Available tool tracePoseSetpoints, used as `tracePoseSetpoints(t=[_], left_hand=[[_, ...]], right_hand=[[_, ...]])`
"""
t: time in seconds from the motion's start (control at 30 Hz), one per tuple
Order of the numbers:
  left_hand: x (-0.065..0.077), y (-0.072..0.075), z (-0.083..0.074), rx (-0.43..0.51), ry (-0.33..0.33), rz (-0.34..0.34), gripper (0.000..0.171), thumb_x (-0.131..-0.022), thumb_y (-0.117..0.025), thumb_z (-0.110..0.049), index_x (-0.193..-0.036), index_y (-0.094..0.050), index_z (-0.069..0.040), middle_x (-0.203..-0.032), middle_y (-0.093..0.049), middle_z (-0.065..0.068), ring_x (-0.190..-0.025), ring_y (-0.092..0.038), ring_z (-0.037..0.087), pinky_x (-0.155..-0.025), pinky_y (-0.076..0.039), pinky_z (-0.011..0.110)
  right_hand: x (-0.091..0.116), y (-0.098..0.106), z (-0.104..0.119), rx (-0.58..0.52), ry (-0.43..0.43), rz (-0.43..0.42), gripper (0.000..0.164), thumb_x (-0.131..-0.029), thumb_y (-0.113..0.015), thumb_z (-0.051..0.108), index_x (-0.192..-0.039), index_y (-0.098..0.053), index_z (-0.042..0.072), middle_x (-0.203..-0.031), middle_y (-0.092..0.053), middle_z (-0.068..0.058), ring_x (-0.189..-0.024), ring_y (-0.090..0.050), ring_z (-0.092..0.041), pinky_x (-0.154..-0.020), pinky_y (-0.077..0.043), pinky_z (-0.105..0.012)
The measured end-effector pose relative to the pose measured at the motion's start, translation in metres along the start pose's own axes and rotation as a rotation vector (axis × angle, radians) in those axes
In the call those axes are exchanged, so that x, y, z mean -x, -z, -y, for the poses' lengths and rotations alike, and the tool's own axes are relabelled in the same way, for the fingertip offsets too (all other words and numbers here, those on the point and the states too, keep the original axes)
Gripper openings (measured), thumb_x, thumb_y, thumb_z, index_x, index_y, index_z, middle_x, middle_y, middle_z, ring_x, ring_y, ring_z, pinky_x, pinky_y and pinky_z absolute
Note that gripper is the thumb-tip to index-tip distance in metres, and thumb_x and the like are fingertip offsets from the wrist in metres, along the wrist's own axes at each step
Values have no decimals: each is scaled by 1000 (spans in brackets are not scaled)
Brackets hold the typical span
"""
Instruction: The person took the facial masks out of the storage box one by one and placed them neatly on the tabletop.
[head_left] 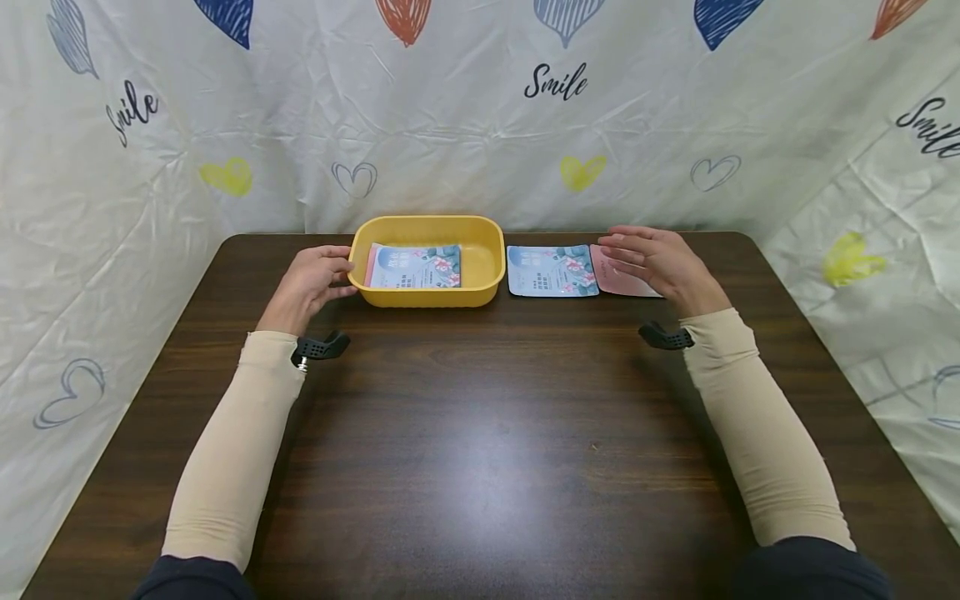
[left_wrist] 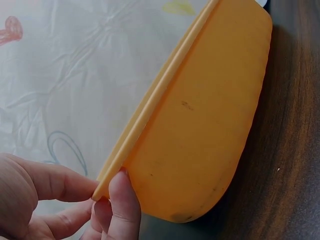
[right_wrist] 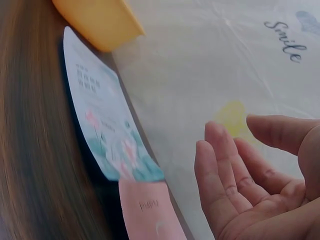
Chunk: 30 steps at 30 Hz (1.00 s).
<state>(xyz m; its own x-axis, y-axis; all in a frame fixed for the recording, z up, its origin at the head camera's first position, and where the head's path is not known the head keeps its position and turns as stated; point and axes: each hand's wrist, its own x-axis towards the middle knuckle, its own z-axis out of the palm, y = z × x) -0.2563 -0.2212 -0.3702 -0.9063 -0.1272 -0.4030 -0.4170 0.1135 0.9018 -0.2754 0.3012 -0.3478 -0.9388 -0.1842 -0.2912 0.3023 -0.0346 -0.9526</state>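
Note:
A yellow plastic basin [head_left: 480, 297] stands at the back of the table. My left hand [head_left: 309, 283] is at its left end, and in the left wrist view the thumb and fingers pinch the rim [left_wrist: 145, 110]. Inside the basin lies a light-blue sachet with a flower print [head_left: 416, 267], over a pink one [head_left: 371, 260] showing at its left edge. Right of the basin, another light-blue flowered sachet [head_left: 552, 271] lies flat beside a pink sachet [head_left: 622, 282]. My right hand [head_left: 663, 265] hovers over the pink sachet, fingers loosely extended, nothing held, partly hiding it.
The dark wooden table [head_left: 480, 417] runs from the basin toward me. A white cloth backdrop [head_left: 465, 108] with hearts, leaf shapes and lettering hangs behind the table and along its sides. Both forearms wear beige sleeves [head_left: 232, 450] and black wrist straps [head_left: 322, 345].

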Motion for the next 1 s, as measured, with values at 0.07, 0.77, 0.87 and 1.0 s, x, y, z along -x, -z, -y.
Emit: tracePoseSetpoints(t=[0.07, 0.77, 0.87, 1.0], left_hand=[[0, 0, 0, 3, 2, 1, 47, -104, -57, -14, -150, -49, -11, -139, -50, 11, -111, -54, 25, -86, -59, 26], [-1, 2, -1, 15, 2, 21, 47, -105, -54, -14, -151, -48, -11, -134, -51, 10, -111, -53, 25, -83, -59, 26], [-1, 3, -2, 20, 7, 26, 46, -104, -54, -14, -150, -49, -10, -133, -51, 10, -112, -53, 25, -84, -60, 27], [-2, 3, -1, 23, 12, 26, 45, -104, -54, -14, -149, -50, -11, -134, -51, 10, -113, -54, 26, -87, -59, 29]], right_hand=[[-1, -5, 2, -7, -7, 4, 59, -101, -62, 15, -153, -40, 2, -141, -62, -8, -131, -57, -22, -105, -50, -32], [-19, -52, 6, -40, 59, 109, 54, -101, -62, 12, -149, -43, -2, -118, -73, -5, -110, -70, -19, -100, -53, -34], [-20, -58, 5, -16, 71, 115, 54, -102, -60, 12, -150, -41, -2, -119, -73, -5, -113, -69, -19, -97, -55, -32], [-22, -70, 6, -6, 88, 129, 54, -101, -61, 10, -150, -41, -4, -119, -72, -6, -113, -69, -20, -95, -56, -31]])
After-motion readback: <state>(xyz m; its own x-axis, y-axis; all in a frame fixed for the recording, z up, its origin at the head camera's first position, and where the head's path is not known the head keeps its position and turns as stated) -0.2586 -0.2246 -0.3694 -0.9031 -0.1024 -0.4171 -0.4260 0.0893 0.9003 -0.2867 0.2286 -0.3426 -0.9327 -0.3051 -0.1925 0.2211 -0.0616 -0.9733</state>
